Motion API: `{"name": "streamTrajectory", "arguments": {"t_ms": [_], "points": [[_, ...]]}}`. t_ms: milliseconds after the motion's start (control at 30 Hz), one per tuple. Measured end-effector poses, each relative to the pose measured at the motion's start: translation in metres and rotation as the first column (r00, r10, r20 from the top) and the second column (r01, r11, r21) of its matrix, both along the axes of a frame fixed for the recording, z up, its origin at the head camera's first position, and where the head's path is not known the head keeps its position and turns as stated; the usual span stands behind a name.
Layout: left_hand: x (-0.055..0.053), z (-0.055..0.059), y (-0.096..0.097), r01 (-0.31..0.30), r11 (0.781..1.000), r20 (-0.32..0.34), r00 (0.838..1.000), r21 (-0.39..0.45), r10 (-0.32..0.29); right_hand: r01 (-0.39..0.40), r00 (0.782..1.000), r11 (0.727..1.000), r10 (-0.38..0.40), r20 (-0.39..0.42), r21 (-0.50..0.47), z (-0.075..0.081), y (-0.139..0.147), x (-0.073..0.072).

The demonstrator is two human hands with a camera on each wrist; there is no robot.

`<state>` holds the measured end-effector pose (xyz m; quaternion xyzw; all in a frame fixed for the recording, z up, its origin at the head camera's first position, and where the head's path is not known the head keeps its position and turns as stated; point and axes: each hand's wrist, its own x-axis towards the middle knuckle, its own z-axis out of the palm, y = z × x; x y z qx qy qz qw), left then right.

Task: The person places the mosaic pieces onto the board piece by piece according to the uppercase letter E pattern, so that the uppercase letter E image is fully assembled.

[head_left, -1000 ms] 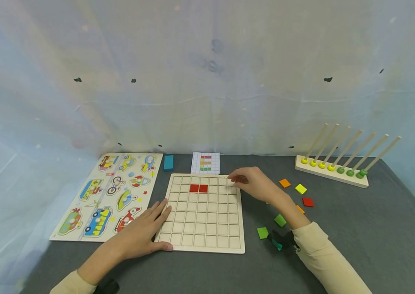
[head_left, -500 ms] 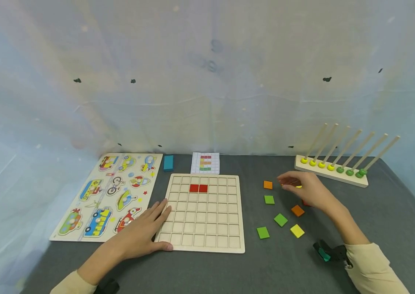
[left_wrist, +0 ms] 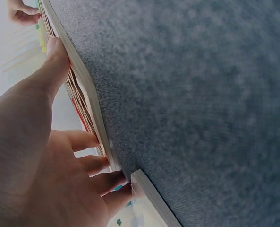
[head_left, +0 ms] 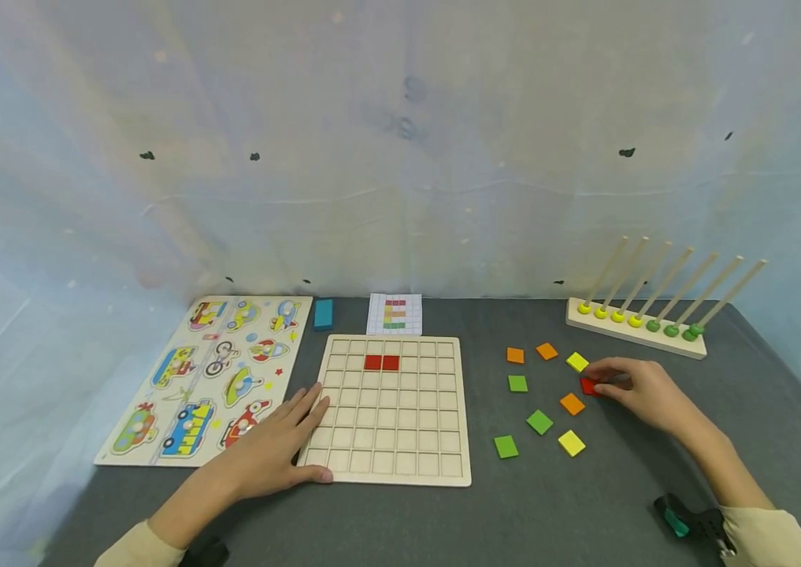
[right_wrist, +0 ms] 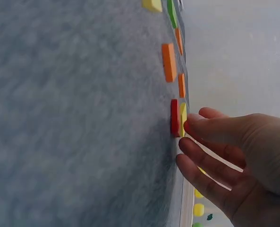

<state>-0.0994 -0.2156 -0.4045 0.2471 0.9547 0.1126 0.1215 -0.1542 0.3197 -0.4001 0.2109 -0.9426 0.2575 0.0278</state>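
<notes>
A wooden grid board (head_left: 396, 419) lies mid-table with two red tiles side by side in its second row. My left hand (head_left: 268, 449) rests along its left side, fingers extended on the edge and thumb at the near corner. My right hand (head_left: 644, 394) is at a loose red square tile (head_left: 588, 387), thumb and index fingertips right beside it. In the right wrist view that red tile (right_wrist: 174, 118) lies flat on the cloth, fingers loosely bent close to it. Whether they touch it is unclear. A yellow tile (head_left: 577, 362) lies just behind.
Loose orange (head_left: 572, 404), green (head_left: 539, 422) and yellow tiles (head_left: 572, 443) lie right of the board. A coloured pattern card (head_left: 395, 315) and blue block (head_left: 324, 314) are behind it. A vehicle puzzle (head_left: 202, 378) stands left, a peg bead rack (head_left: 634, 331) back right.
My right hand has moved from the board's back right corner across to the loose red tile, uncovering other tiles. My left hand has stayed in place on the board.
</notes>
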Motion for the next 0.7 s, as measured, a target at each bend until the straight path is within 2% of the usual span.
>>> {"name": "streamTrajectory", "arguments": {"t_ms": [267,700], "points": [[0.0002,0.0001,0.0004,0.008,1.000,0.000,1.000,0.001,-0.008,-0.025,1.000,1.000,0.025,0.006,-0.008,-0.0040,0.0014,-0.0018],[0.0015,0.0018,0.0004,0.004,1.000,-0.012,1.000,0.011,-0.004,-0.017,1.000,1.000,0.017,0.002,0.007,0.0037,-0.0034,-0.0071]]}}
